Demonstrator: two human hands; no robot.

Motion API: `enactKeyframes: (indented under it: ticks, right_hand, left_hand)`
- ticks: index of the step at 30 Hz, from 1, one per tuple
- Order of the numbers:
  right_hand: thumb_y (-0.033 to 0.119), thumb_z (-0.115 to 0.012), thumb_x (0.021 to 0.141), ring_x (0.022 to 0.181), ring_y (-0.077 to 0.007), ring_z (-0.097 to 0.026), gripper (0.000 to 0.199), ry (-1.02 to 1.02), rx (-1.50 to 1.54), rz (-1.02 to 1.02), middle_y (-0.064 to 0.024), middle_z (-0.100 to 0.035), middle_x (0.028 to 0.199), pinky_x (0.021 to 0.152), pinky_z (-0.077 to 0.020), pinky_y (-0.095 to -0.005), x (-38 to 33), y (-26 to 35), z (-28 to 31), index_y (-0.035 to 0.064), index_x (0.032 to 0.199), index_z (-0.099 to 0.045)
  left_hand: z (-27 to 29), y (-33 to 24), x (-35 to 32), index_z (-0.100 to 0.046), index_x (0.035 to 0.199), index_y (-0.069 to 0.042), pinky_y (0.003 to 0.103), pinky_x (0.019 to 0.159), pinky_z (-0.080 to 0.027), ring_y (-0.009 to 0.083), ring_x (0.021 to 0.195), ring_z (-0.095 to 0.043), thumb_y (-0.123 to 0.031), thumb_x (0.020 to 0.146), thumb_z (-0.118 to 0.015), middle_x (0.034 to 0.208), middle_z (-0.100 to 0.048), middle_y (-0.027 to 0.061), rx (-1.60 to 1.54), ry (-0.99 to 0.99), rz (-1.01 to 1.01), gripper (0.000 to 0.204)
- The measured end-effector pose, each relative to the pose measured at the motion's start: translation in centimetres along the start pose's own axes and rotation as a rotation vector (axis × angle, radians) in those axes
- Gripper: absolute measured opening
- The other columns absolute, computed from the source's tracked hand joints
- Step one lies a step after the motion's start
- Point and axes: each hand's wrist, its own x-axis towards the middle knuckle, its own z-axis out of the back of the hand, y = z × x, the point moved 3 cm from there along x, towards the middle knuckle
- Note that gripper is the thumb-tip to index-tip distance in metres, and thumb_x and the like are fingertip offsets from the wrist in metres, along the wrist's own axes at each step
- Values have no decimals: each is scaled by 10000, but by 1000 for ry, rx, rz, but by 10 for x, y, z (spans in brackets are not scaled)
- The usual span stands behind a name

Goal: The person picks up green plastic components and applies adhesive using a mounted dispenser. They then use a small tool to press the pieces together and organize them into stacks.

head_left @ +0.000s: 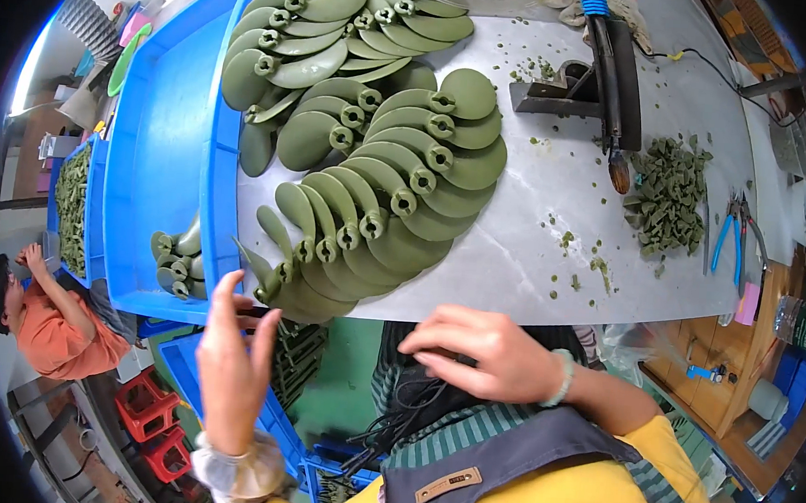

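Olive-green two-bladed propellers (395, 171) lie overlapped in a fanned row on the grey-white table, each with a slotted hub. More propellers (315, 44) are stacked behind them at the far left. My left hand (234, 366) is beside the near end of the row, thumb and fingers apart around nothing visible. My right hand (489, 351) hovers by the table's front edge, fingers loosely stretched to the left, with nothing seen in it. A blue tray (163, 141) left of the row holds several propellers (178, 259) in its near corner.
A black fixture (573, 90) with a brush stands at the back right. Near it are a heap of green scraps (669, 195) and blue-handled pliers (729, 242). Another person (66, 326) sits at far left, near red stools (148, 402). Blue crates stand below the table.
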Motion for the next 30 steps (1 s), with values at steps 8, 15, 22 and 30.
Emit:
enactKeyframes:
  ticks: [8, 15, 22, 30]
  right_hand:
    - [138, -717, 859, 895, -225, -602, 401, -82, -2, -103, -141, -542, 1026, 773, -506, -351, 40, -4, -62, 26, 1201, -541]
    - [240, -711, 837, 811, -237, -577, 542, -260, -852, 126, -93, -564, 923, 721, -497, -353, 69, -26, -79, -8, 1288, -540]
    - [140, -602, 809, 741, -184, -560, 404, -314, -921, 251, -44, -545, 834, 655, -474, -297, 69, -32, -73, -8, 1184, -609]
    - [132, -596, 800, 758, -189, -575, 404, -259, -935, 230, -46, -556, 843, 669, -493, -303, 66, -26, -66, 1, 1181, -620]
  left_hand:
    - [-66, 10, -23, -148, 1575, -78, 245, 771, -514, 126, 880, -590, 58, 947, -581, 1014, -543, 71, -835, 1, 191, 775]
    - [-48, 20, -6, -349, 1520, -68, 282, 752, -471, 154, 835, -524, 28, 973, -515, 981, -539, 79, -467, 41, 82, 580]
    - [-15, 1, 62, -355, 1500, -23, 446, 1148, -320, 401, 1387, -381, 195, 678, -542, 1508, -379, 205, 222, -44, -446, 870]
    - [-3, 18, 117, -396, 1432, -25, 386, 1084, -410, 369, 1274, -491, 98, 674, -706, 1359, -500, 194, -111, 444, -488, 829]
